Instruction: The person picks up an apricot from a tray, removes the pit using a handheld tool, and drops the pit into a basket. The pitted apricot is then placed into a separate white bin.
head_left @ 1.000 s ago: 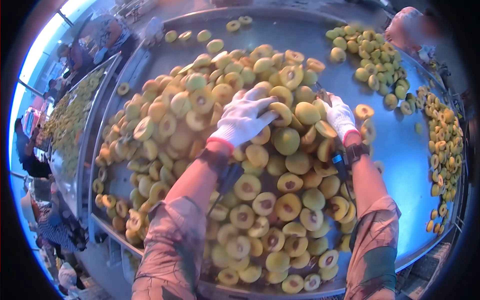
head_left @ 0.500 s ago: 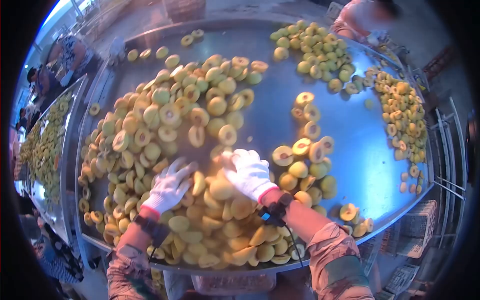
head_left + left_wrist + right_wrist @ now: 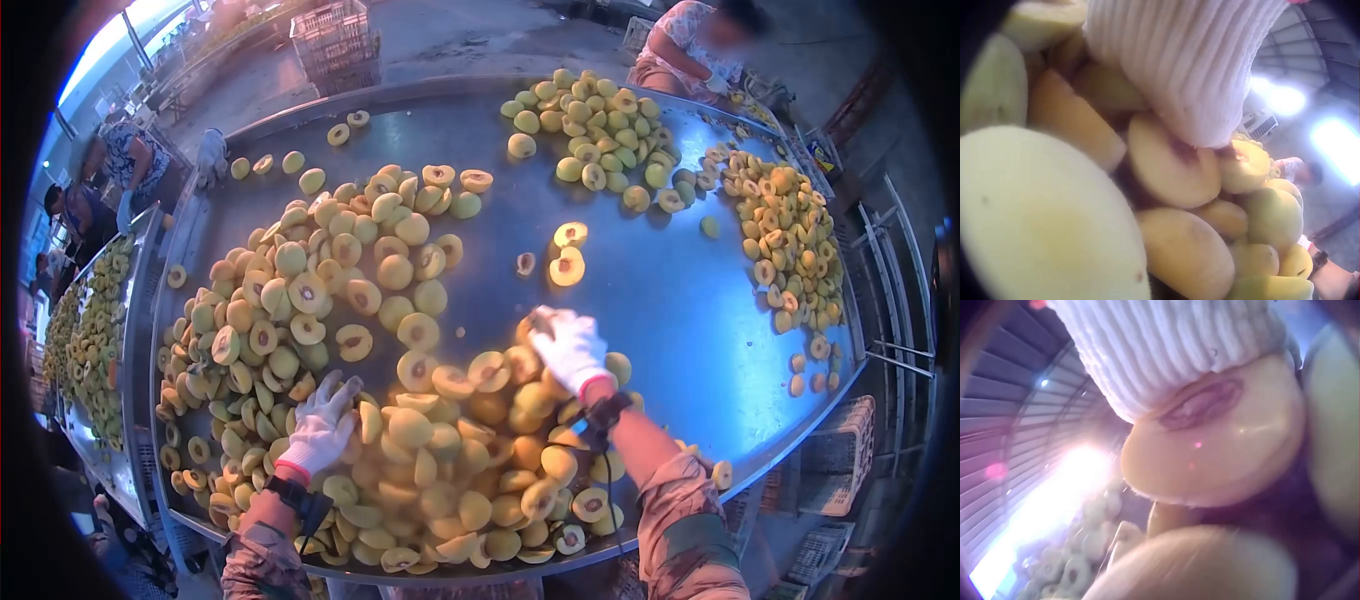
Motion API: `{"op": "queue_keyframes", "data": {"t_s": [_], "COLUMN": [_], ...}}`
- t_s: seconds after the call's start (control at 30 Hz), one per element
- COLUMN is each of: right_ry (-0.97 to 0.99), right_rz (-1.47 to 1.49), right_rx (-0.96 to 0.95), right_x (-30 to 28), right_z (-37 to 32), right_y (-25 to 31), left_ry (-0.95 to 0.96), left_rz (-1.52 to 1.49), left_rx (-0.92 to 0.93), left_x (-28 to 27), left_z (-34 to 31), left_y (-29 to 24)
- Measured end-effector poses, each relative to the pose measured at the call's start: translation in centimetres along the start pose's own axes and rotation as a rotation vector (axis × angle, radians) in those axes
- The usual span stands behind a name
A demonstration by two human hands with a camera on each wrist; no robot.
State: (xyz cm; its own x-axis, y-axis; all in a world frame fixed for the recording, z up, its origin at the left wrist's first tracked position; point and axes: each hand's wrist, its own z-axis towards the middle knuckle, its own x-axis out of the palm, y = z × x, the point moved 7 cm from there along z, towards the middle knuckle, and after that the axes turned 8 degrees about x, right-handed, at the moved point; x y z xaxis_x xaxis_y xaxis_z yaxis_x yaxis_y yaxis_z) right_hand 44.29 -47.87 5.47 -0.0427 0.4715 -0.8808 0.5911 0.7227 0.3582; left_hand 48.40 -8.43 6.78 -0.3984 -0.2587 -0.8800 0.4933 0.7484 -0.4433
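Observation:
A heap of halved yellow peaches [image 3: 440,470] lies at the near side of a metal table [image 3: 680,330]. My left hand [image 3: 322,425], in a white knit glove, rests along the heap's left side with its fingers stretched forward. On the far right side of the heap, my gloved right hand [image 3: 570,350] touches peach halves with its fingers extended. In the right wrist view the glove [image 3: 1179,350] lies against the cut face of a peach half [image 3: 1216,444]. The left wrist view has the glove [image 3: 1179,69] over a peach half [image 3: 1172,162], its fingertips hidden.
A larger pile of peach halves [image 3: 290,290] spreads to the left. More piles lie at the far right [image 3: 600,125] and along the right edge [image 3: 790,240]. Two halves [image 3: 567,267] sit mid-table. A person [image 3: 690,50] works beyond the far right corner; crates [image 3: 335,45] stand behind.
Both hands have drawn peach halves from mid-table to the near side. In the last half second the right hand has moved outward to the right; the left has stayed beside the heap, slightly lower.

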Motion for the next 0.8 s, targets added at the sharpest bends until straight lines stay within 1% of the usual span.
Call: {"op": "queue_keyframes", "data": {"t_s": [0.07,0.1,0.2,0.27,0.33,0.4,0.43,0.47,0.53,0.57,0.6,0.67,0.73,0.77,0.8], "right_ry": [-0.009,-0.095,-0.206,-0.429,-0.465,-0.338,-0.274,-0.33,-0.269,-0.331,-0.273,-0.14,-0.148,-0.107,-0.073], "right_rz": [0.085,0.095,0.184,0.314,0.095,0.185,0.224,0.158,0.136,0.139,0.244,0.343,0.167,0.281,0.28], "right_rx": [-0.094,-0.237,-0.203,-0.061,0.164,0.101,0.076,0.017,0.035,-0.075,-0.063,-0.083,-0.162,-0.124,-0.142], "right_x": [1.8,2.4,-1.7,-6.3,-8.7,-5.5,-4.8,-4.0,-3.3,-2.1,-1.0,0.1,0.7,1.6,2.3], "right_z": [-1.9,-2.4,1.4,5.9,9.8,14.7,15.2,14.7,12.9,12.1,11.0,6.9,3.1,2.0,0.9], "right_y": [1.5,1.6,1.8,0.7,0.1,-2.1,-2.0,-1.6,-0.1,0.2,0.3,1.3,2.8,2.9,3.4], "left_ry": [-0.006,-0.007,-0.013,-0.023,-0.041,-0.051,-0.053,-0.053,-0.052,-0.049,-0.045,-0.039,-0.04,-0.042,-0.043], "left_rz": [0.002,0.005,0.021,0.002,0.014,0.043,0.044,0.039,0.041,0.045,0.048,0.045,0.033,0.023,0.014], "left_rx": [-0.002,-0.002,-0.017,-0.02,-0.019,-0.017,-0.019,-0.02,-0.026,-0.028,-0.027,-0.034,-0.032,-0.025,-0.016], "left_x": [0.0,0.0,0.1,0.2,0.2,0.4,0.3,0.3,0.2,0.2,0.1,0.0,0.0,0.0,-0.1], "left_z": [0.1,0.1,0.2,0.2,0.3,0.2,0.3,0.3,0.3,0.3,0.4,0.4,0.4,0.4,0.3], "left_y": [0.0,0.1,0.0,0.0,0.2,0.2,0.2,0.0,0.0,-0.1,-0.1,-0.2,-0.2,-0.2,-0.2]}}
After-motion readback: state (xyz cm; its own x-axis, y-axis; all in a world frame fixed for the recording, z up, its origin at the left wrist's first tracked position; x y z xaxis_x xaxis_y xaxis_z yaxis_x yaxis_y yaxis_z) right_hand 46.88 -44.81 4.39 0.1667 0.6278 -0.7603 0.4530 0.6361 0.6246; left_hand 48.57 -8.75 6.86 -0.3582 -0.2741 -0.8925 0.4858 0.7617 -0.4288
